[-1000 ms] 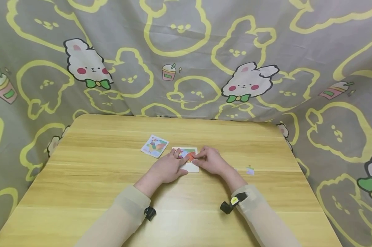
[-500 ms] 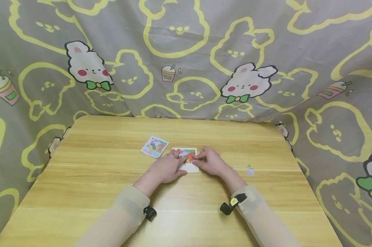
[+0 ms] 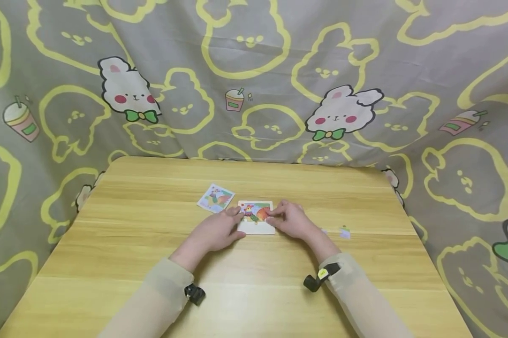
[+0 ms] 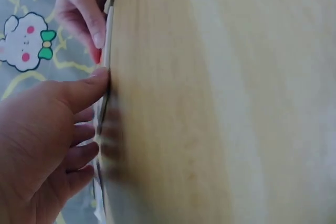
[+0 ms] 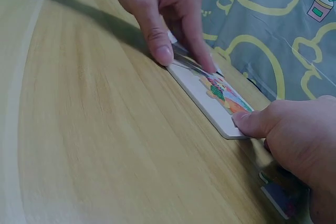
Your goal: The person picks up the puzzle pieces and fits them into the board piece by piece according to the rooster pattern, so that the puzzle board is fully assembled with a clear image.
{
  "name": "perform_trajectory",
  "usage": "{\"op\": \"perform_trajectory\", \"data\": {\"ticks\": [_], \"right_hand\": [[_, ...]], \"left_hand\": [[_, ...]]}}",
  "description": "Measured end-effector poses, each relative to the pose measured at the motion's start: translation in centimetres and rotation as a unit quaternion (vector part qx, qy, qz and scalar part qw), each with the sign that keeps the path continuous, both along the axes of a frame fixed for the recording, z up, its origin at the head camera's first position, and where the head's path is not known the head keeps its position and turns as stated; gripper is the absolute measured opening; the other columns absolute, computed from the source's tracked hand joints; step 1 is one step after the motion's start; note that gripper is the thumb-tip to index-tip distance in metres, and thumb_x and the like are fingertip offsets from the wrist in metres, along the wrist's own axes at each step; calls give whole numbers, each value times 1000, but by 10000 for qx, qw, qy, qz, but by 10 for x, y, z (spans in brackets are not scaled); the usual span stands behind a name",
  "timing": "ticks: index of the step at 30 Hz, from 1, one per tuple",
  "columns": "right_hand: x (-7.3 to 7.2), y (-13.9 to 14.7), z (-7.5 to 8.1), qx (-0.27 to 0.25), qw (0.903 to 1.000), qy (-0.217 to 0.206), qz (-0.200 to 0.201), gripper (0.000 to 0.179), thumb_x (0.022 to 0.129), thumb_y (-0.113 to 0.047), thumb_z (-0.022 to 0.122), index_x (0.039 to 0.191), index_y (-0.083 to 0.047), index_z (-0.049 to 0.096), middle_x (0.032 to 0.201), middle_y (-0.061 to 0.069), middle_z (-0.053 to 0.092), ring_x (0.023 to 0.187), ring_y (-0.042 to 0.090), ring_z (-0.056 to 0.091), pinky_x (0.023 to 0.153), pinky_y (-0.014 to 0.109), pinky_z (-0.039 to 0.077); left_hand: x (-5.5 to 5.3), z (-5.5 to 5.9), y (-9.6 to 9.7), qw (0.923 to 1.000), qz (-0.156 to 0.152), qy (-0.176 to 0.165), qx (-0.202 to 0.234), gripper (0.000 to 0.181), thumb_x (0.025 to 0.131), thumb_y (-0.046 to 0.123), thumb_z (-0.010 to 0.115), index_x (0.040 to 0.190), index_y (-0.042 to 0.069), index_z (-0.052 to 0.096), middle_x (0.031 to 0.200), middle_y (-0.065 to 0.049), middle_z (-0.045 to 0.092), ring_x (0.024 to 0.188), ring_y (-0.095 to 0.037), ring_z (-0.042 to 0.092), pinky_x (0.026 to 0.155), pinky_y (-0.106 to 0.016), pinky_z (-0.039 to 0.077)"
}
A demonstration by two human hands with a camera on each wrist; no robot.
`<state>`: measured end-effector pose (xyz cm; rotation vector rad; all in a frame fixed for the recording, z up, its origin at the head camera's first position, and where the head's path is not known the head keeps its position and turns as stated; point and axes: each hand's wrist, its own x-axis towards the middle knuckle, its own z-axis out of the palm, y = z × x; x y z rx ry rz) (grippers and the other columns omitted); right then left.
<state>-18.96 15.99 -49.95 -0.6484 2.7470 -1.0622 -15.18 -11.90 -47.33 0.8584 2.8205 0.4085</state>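
My left hand (image 3: 219, 230), fingers loose, lies at the puzzle's (image 3: 256, 218) left side; my right hand (image 3: 292, 220) pinches its right edge. It looks light, stiff, best held by the rim.

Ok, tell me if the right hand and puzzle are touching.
Touching: in the right wrist view, the right hand has its thumb on the near end of the puzzle.

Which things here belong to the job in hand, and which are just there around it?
Belong to the job:
puzzle board
loose pieces
rooster picture card, likely the guide

Just there:
wooden table, only the work surface
patterned curtain
black wrist devices
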Motion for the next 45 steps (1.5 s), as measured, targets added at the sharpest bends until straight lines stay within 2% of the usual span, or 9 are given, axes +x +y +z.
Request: {"op": "perform_trajectory", "data": {"ticks": [4,9,13,19,25,30,35,39,45], "right_hand": [[-1,1,-1,9,9999,56,94,31,96,-30,82,121,-12,81,91,-6,63,77,16,54,78,38,40],[-4,7,3,13,9986,139,512,33,102,-26,75,130,-8,76,95,-4,64,80,15,55,71,35,49],[-4,17,14,-264,9967,-100,767,37,107,-19,67,139,-3,69,105,-1,67,90,16,60,80,36,54],[1,35,27,-480,9959,-310,696,41,106,-15,67,143,2,64,113,2,69,96,18,66,86,39,58],[11,54,30,-469,9971,-381,467,49,103,-16,72,147,3,58,122,9,69,106,22,66,94,43,56],[21,67,25,-182,9982,-6,573,49,96,-17,80,138,4,63,123,13,70,108,27,66,96,49,56],[31,74,18,457,9963,503,526,47,92,-27,86,129,-4,70,117,4,68,108,24,63,98,52,50],[36,76,17,823,9942,568,392,43,93,-34,85,126,-9,72,116,-1,66,107,22,62,92,50,45],[39,79,17,794,9949,534,330,41,93,-35,85,125,-11,73,117,-3,66,106,20,62,88,44,41]], "left_hand": [[-2,-4,-3,9995,-10,-238,227,67,107,43,64,155,-2,50,165,-22,38,147,-41,43,120,-51,37],[-5,-6,-4,9991,-138,-253,305,67,107,43,63,155,-2,49,165,-24,37,146,-44,44,120,-52,37],[-6,-5,-4,9991,-124,-319,248,68,107,43,63,156,-2,49,165,-24,37,145,-44,44,119,-52,38],[-6,-2,-5,9991,-58,-348,221,68,106,41,67,154,-3,50,164,-26,38,142,-46,48,118,-51,40],[-7,-1,-4,9987,-12,-414,281,67,104,39,70,152,-4,53,162,-26,40,141,-45,49,118,-50,40],[-6,0,-4,9984,18,-523,223,68,104,40,70,153,-3,52,164,-25,38,142,-44,48,118,-50,40],[-5,2,-5,9984,-39,-489,270,67,104,39,70,152,-4,52,163,-26,39,141,-45,49,117,-50,41],[-6,1,-5,9987,-68,-453,217,68,104,40,69,153,-3,51,163,-26,38,142,-44,48,118,-50,40],[-7,2,-3,9987,-71,-467,193,68,104,41,69,154,-1,51,164,-25,38,142,-43,49,118,-49,40]]}}
